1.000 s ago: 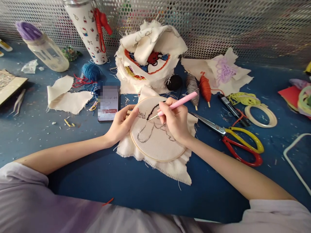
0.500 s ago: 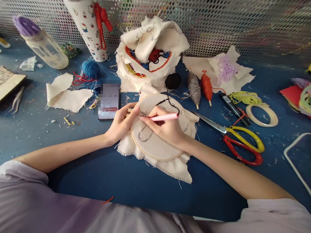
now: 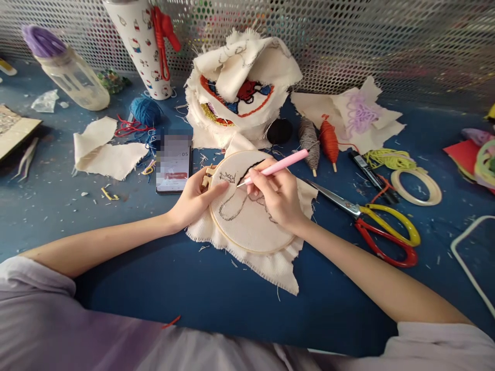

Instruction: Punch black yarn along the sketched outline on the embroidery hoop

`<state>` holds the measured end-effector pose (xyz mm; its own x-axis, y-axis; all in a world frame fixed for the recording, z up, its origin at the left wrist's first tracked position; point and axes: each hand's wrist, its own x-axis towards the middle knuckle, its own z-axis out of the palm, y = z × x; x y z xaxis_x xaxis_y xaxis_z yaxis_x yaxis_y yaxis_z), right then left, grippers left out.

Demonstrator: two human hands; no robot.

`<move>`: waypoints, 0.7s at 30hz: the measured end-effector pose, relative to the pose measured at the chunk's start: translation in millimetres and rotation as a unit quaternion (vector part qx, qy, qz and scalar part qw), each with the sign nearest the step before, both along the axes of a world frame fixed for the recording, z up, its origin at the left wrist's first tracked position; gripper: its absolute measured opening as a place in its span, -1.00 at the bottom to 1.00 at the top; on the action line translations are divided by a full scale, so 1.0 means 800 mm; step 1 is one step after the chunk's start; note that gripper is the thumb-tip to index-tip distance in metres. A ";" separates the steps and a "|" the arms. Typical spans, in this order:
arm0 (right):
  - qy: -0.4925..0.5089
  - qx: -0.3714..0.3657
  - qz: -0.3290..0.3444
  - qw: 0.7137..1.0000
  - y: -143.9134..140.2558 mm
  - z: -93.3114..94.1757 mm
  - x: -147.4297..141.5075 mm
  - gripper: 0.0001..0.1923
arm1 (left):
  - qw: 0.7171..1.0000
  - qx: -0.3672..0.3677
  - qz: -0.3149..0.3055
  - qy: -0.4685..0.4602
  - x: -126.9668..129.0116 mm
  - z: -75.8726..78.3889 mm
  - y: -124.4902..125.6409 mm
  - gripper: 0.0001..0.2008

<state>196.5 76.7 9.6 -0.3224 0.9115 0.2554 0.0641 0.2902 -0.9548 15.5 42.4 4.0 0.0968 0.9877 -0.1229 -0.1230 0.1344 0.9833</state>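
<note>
Embroidery hoop [image 3: 247,211] lies flat on the blue table [image 3: 201,288], centre of view, just in front of the person. Cream cloth [image 3: 270,263] is stretched in it, frayed edges spilling out all round. A dark outline drawing shows on the stretched cloth, with a short band of black stitching near the top.

Right hand [image 3: 280,198] rests on the cloth inside the hoop, wrist low, forearm running in from the lower right. Fingers are closed around a pink needle tool [image 3: 276,167], held like a pen. The handle angles up and to the right; the metal tip points down-left and meets the cloth near the black stitching.

Left hand [image 3: 193,198] grips the hoop's left rim, thumb lying over the cloth, fingers curled under the edge by the wooden clasp. Forearm comes in from the lower left, flat along the table.

Just left of the hoop, a phone [image 3: 173,165] lies face up. To the right, scissors [image 3: 371,219] with red and yellow handles, blades pointing towards the hoop. Behind the hoop: a heap of cloth pieces [image 3: 242,85] with coloured stitching, a black yarn ball [image 3: 279,131], a grey spool [image 3: 309,139] and an orange spool [image 3: 328,141]. Further left, a blue yarn ball [image 3: 145,111] and a loose scrap of cloth [image 3: 104,152].
</note>
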 end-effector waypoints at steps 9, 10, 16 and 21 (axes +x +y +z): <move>0.066 -0.028 -0.022 0.997 0.009 -0.004 0.002 -0.76 | 1.000 -0.007 0.009 0.017 0.002 0.000 0.000 -0.74; 0.072 -0.031 -0.023 0.997 0.009 -0.004 0.002 -0.76 | 1.000 -0.007 0.010 0.017 0.001 0.000 0.000 -0.74; 0.053 -0.029 -0.026 0.998 0.008 -0.005 0.002 -0.75 | 1.000 -0.010 0.010 0.020 0.001 0.001 -0.001 -0.71; -0.019 0.030 -0.006 0.999 0.000 -0.005 0.002 -0.75 | 1.000 -0.004 0.013 0.026 0.002 0.003 -0.002 -0.70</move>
<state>197.9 76.4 5.6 -0.3212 0.8990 0.2977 0.1040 0.3459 -0.9325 16.7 40.5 6.1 0.0634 0.9888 -0.1348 -0.0744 0.1393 0.9874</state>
